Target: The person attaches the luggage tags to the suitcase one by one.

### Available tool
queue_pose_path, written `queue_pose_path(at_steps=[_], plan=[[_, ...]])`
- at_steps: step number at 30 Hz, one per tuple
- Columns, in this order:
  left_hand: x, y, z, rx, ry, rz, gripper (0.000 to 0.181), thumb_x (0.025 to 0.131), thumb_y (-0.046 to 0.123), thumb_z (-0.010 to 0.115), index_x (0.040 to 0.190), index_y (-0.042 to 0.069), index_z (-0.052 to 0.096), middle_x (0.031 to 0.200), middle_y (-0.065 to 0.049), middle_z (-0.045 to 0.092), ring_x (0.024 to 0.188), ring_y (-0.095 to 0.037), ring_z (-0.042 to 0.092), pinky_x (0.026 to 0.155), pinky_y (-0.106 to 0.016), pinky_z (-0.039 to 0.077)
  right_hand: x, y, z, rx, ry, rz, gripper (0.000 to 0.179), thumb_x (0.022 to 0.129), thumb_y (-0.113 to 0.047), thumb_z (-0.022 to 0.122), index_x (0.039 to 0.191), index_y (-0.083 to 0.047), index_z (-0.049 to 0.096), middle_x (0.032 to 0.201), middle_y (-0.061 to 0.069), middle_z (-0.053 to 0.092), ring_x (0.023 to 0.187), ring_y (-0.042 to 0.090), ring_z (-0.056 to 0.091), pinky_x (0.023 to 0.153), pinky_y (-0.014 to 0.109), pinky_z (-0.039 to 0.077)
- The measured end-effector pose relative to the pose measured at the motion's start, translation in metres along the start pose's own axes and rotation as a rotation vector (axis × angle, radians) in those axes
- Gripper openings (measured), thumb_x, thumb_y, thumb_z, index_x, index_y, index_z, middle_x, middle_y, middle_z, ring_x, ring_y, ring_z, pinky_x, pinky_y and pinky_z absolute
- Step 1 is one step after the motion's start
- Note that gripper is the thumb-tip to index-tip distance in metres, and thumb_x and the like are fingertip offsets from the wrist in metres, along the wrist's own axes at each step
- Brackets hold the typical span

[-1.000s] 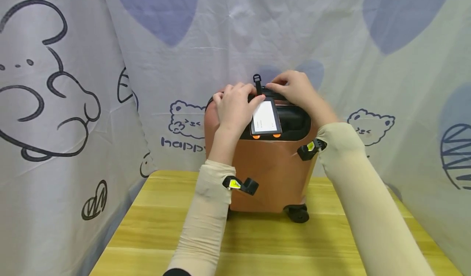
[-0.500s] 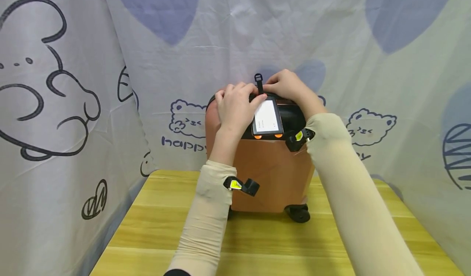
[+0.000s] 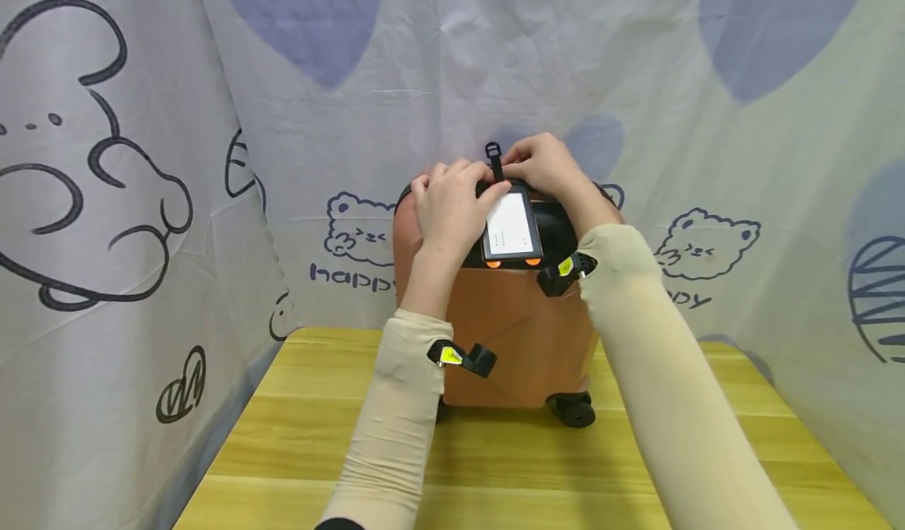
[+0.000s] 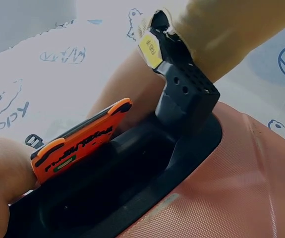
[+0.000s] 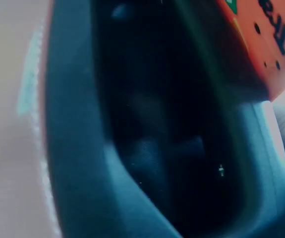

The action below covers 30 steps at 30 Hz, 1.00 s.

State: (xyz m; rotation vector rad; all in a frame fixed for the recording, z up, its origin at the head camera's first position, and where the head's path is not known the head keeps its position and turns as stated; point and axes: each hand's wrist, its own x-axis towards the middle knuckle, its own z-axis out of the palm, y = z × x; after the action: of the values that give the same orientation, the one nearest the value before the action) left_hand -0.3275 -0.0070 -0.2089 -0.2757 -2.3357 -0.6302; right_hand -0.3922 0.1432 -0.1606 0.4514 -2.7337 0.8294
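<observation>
A copper-coloured suitcase [image 3: 516, 326] stands upright, with a black handle recess [image 3: 557, 228] near its top. Against the recess hangs a luggage tag [image 3: 511, 228] with a white card in front; its orange back [image 4: 83, 144] shows in the left wrist view. Its black strap [image 3: 496, 167] sticks up above the handle, buckle end uppermost. My left hand [image 3: 452, 204] pinches the tag's upper end, thumb in front and fingers curled over the handle. From the right, my right hand [image 3: 547, 170] pinches at the strap, its fingertips partly hidden behind it.
The suitcase stands on a yellow wood-grain table [image 3: 318, 436], a black wheel [image 3: 573, 410] showing at its lower right. Close behind hangs a pale printed cloth [image 3: 438, 59]. Each wrist carries a small black camera; the right one [image 3: 558, 276] sits close before the suitcase.
My right hand has moved left along the handle to the strap, its forearm swinging left too. The left hand and the luggage tag have stayed nearly still.
</observation>
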Motion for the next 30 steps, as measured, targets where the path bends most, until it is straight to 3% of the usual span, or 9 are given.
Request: queue_pose_path(at_steps=[6,11,19,26,30], plan=[[0.001,-0.002,-0.001,-0.008,0.01,-0.008,0.033,0.092,0.055,0.057,0.102,0.026,0.07,0.114,0.007,0.067,0.111,-0.021,0.054,0.105,-0.049,0.03,-0.005,-0.002,0.003,-0.051,0.083,-0.022,0.024,0.095,-0.028,0.062,0.106,-0.01,0.072,0.105,0.012,0.068,0.095,0.027,0.058,0.088,0.041,0.045],[0.0,-0.005,-0.001,-0.017,0.008,-0.018,0.036,0.092,0.057,0.055,0.1,0.025,0.069,0.112,0.006,0.067,0.11,-0.022,0.054,0.105,-0.048,0.031,-0.008,-0.002,0.006,-0.012,0.124,-0.044,0.024,0.094,-0.027,0.064,0.106,-0.008,0.071,0.104,0.013,0.067,0.093,0.026,0.057,0.085,0.039,0.045],[0.002,-0.007,-0.004,-0.036,0.008,-0.037,0.035,0.095,0.053,0.053,0.105,0.024,0.07,0.113,0.004,0.068,0.109,-0.023,0.055,0.105,-0.049,0.03,-0.012,-0.002,0.004,0.175,0.153,-0.01,0.026,0.095,-0.027,0.064,0.112,-0.007,0.068,0.11,0.011,0.063,0.095,0.022,0.053,0.084,0.035,0.046],[0.003,-0.008,-0.006,-0.064,0.004,-0.048,0.031,0.094,0.05,0.057,0.103,0.023,0.07,0.109,0.003,0.069,0.107,-0.024,0.055,0.104,-0.05,0.03,-0.015,0.003,0.001,0.391,0.11,0.01,0.022,0.093,-0.026,0.066,0.107,-0.009,0.067,0.097,-0.001,0.064,0.089,0.015,0.059,0.08,0.028,0.05],[0.003,-0.007,-0.008,-0.081,0.002,-0.052,0.028,0.094,0.049,0.058,0.098,0.024,0.069,0.107,0.004,0.069,0.105,-0.024,0.055,0.102,-0.051,0.03,-0.016,0.005,0.002,0.461,0.101,-0.004,0.018,0.092,-0.024,0.068,0.103,-0.01,0.067,0.092,-0.004,0.064,0.086,0.015,0.06,0.08,0.028,0.048]])
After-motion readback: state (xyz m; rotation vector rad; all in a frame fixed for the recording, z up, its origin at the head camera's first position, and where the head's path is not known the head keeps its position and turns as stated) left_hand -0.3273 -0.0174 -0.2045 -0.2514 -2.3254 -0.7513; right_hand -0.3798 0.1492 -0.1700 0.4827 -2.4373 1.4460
